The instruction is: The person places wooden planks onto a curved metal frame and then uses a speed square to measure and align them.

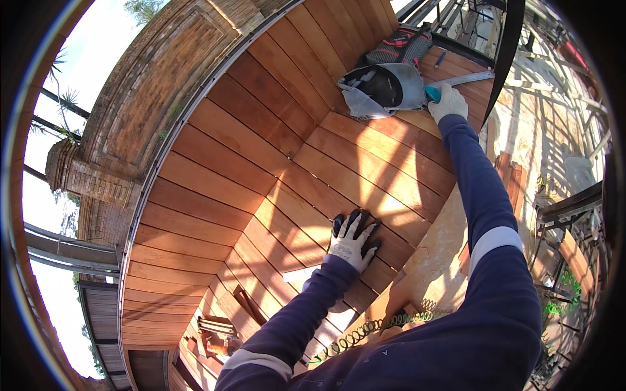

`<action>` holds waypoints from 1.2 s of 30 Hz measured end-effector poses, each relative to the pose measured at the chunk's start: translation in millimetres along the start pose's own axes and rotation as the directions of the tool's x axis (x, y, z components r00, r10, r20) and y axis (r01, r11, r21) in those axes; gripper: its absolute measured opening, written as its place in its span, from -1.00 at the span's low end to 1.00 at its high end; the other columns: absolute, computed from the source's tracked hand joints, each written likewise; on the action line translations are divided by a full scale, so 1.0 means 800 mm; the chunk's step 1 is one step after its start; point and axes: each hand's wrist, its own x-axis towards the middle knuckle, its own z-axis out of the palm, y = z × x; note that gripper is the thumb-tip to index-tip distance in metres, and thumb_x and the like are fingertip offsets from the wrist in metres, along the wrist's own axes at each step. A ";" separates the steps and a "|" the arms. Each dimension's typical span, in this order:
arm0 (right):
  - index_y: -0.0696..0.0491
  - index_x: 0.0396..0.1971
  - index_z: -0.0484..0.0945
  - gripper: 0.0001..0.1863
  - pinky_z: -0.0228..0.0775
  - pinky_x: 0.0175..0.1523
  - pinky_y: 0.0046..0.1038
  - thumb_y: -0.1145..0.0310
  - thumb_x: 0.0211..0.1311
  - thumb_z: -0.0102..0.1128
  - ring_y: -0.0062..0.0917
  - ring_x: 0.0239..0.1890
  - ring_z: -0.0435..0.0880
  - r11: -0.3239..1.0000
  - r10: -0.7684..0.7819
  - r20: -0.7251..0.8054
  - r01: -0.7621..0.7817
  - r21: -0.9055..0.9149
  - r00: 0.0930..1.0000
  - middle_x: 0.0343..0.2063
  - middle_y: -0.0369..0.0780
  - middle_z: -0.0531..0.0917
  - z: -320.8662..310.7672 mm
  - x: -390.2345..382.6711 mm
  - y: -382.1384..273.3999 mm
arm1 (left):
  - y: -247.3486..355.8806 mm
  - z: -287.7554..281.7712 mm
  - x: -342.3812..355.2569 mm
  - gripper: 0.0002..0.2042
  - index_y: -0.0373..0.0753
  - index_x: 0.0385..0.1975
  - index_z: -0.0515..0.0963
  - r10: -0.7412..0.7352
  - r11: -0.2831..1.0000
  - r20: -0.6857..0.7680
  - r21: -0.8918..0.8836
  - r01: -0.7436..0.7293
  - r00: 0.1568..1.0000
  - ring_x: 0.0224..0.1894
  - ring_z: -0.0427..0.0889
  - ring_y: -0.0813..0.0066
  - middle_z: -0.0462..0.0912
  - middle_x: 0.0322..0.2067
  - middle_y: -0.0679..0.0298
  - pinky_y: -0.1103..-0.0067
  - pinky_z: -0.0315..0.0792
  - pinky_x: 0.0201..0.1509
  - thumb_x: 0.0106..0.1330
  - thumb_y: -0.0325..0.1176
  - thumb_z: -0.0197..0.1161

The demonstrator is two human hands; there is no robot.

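Observation:
My right hand (449, 104), in a white glove, reaches far forward at the upper right. Its fingers are closed round the teal handle (432, 94) of what looks like a square, with a metal blade (471, 78) lying along the boards. Just left of it sits a grey cloth pouch (383, 90) with a wide dark opening. In a white and black glove, my left hand (353, 241) lies flat on the reddish-brown wooden boards (339, 169), fingers spread and nothing in them.
A black and red bag (401, 47) lies behind the pouch, near a slim blue pen-like stick (441, 58). The slatted wooden back (215, 156) curves along the left. Wood offcuts (249, 305) and a green coiled hose (365, 333) are near me. Metal framing crowds the right.

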 end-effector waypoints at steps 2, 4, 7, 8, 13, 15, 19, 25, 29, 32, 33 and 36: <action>0.02 -0.16 0.50 -0.59 0.39 0.04 -0.28 0.28 -0.09 0.29 -0.17 -0.08 0.54 0.981 -0.035 -0.104 0.054 0.184 0.994 -0.22 -0.08 0.58 -0.004 -0.026 0.018 | -0.002 0.001 0.003 -0.52 -0.07 0.18 0.37 0.027 1.000 -0.023 0.008 -0.027 0.999 0.32 0.13 0.08 0.26 0.23 0.08 0.15 -0.12 0.41 0.25 -0.11 0.12; 0.10 -0.17 0.49 -0.59 0.38 0.05 -0.32 0.38 -0.12 0.28 -0.16 -0.09 0.53 0.944 -0.060 -0.186 0.116 0.310 0.981 -0.21 -0.06 0.56 -0.016 -0.063 0.028 | -0.006 0.007 0.003 -0.54 -0.08 0.14 0.40 0.042 0.999 -0.062 0.018 -0.041 0.997 0.29 0.17 0.10 0.29 0.21 0.10 0.16 -0.09 0.40 0.25 -0.09 0.11; 0.12 -0.29 0.55 -0.68 0.37 0.02 -0.34 0.42 -0.17 0.25 -0.21 -0.14 0.54 0.902 -0.084 -0.237 0.175 0.395 0.968 -0.24 -0.07 0.56 -0.064 -0.152 0.040 | -0.006 0.003 0.005 -0.54 -0.09 0.14 0.39 0.076 0.996 -0.079 -0.040 -0.079 0.994 0.30 0.15 0.06 0.30 0.19 0.10 0.16 -0.07 0.40 0.22 -0.13 0.14; 0.12 -0.32 0.55 -0.70 0.37 0.00 -0.37 0.46 -0.19 0.24 -0.26 -0.15 0.54 0.848 0.007 -0.219 0.110 0.518 0.976 -0.29 -0.11 0.57 -0.090 -0.196 0.026 | -0.007 0.001 0.001 -0.56 -0.10 0.10 0.42 0.081 0.995 -0.134 -0.039 -0.087 0.988 0.27 0.19 0.07 0.34 0.16 0.11 0.16 -0.02 0.37 0.22 -0.13 0.14; 0.09 -0.32 0.49 -0.68 0.37 0.00 -0.41 0.53 -0.20 0.26 -0.37 -0.13 0.50 0.644 -0.087 -0.242 0.240 0.726 0.966 -0.25 -0.17 0.49 -0.173 -0.413 0.000 | -0.020 0.019 -0.017 -0.48 -0.14 0.19 0.33 0.036 0.994 -0.245 -0.092 -0.061 0.969 0.26 0.22 0.08 0.35 0.15 0.10 0.17 0.01 0.36 0.23 -0.10 0.14; 0.07 -0.34 0.47 -0.76 0.37 -0.12 -0.54 0.53 -0.13 0.13 -0.51 -0.22 0.48 0.610 -0.137 -0.248 0.278 0.742 0.959 -0.24 -0.24 0.45 -0.222 -0.489 -0.043 | -0.016 0.017 -0.022 -0.41 -0.19 0.25 0.23 0.024 0.997 -0.267 -0.062 -0.042 0.963 0.26 0.22 0.09 0.33 0.16 0.05 0.18 0.00 0.35 0.24 -0.08 0.12; 0.00 -0.25 0.46 -0.66 0.40 -0.06 -0.38 0.20 0.03 0.35 -0.35 -0.11 0.48 0.579 -0.454 -0.222 0.475 0.662 0.863 -0.19 -0.20 0.44 -0.297 -0.597 -0.091 | 0.045 -0.001 -0.072 -0.44 -0.29 0.19 0.28 -0.198 0.937 -0.518 -0.349 0.005 0.832 0.19 0.32 0.03 0.37 0.13 -0.02 0.28 0.18 0.28 0.22 -0.18 0.16; -0.06 -0.27 0.47 -0.65 0.39 -0.02 -0.23 0.33 -0.12 0.35 -0.22 -0.11 0.51 0.094 -0.921 -0.159 0.597 0.797 0.356 -0.19 -0.15 0.52 -0.364 -0.705 -0.172 | 0.077 -0.113 -0.383 -0.46 -0.28 0.15 0.29 -0.275 -0.725 -0.264 -0.575 -0.380 0.924 -0.08 0.57 0.37 0.55 -0.09 0.11 0.50 0.45 0.03 0.36 0.04 0.02; -0.03 -0.24 0.51 -0.57 0.44 -0.07 -0.26 0.43 -0.26 0.36 -0.18 -0.17 0.56 -0.207 -0.969 -0.113 0.474 0.856 -0.217 -0.21 -0.12 0.59 -0.385 -0.801 -0.288 | 0.113 -0.217 -0.639 -0.44 -0.23 0.25 0.19 -0.770 -0.285 -0.155 -0.784 -0.552 0.619 -0.13 0.62 0.29 0.54 -0.09 0.09 0.43 0.53 -0.07 0.38 -0.01 0.00; 0.01 -0.24 0.57 -0.59 0.42 0.01 -0.29 0.55 -0.24 0.32 -0.23 -0.10 0.56 -0.148 -0.935 -0.136 0.011 0.989 -0.328 -0.19 -0.11 0.57 -0.376 -0.906 -0.330 | 0.152 -0.229 -0.806 -0.45 -0.20 0.26 0.18 -0.934 -0.029 -0.236 -0.702 -0.712 0.270 -0.23 0.61 0.37 0.55 -0.14 0.15 0.44 0.53 -0.15 0.35 -0.08 0.06; 0.02 -0.24 0.57 -0.57 0.42 0.02 -0.30 0.61 -0.26 0.31 -0.24 -0.09 0.56 -0.145 -0.921 -0.126 0.022 0.989 -0.369 -0.16 -0.09 0.56 -0.375 -0.937 -0.344 | 0.156 -0.228 -0.852 -0.46 -0.21 0.24 0.22 -0.930 -0.003 -0.283 -0.633 -0.774 0.236 -0.32 0.60 0.41 0.57 -0.23 0.19 0.47 0.53 -0.21 0.35 -0.08 0.07; 0.04 -0.24 0.56 -0.54 0.40 0.04 -0.30 0.65 -0.31 0.26 -0.23 -0.08 0.56 0.061 -0.822 0.031 -0.033 0.998 -0.569 -0.17 -0.11 0.56 -0.364 -1.049 -0.389 | 0.191 -0.209 -0.976 -0.48 -0.26 0.17 0.30 -0.973 0.154 -0.230 -0.644 -0.749 -0.002 -0.49 0.51 0.52 0.54 -0.45 0.27 0.57 0.43 -0.37 0.35 -0.02 0.06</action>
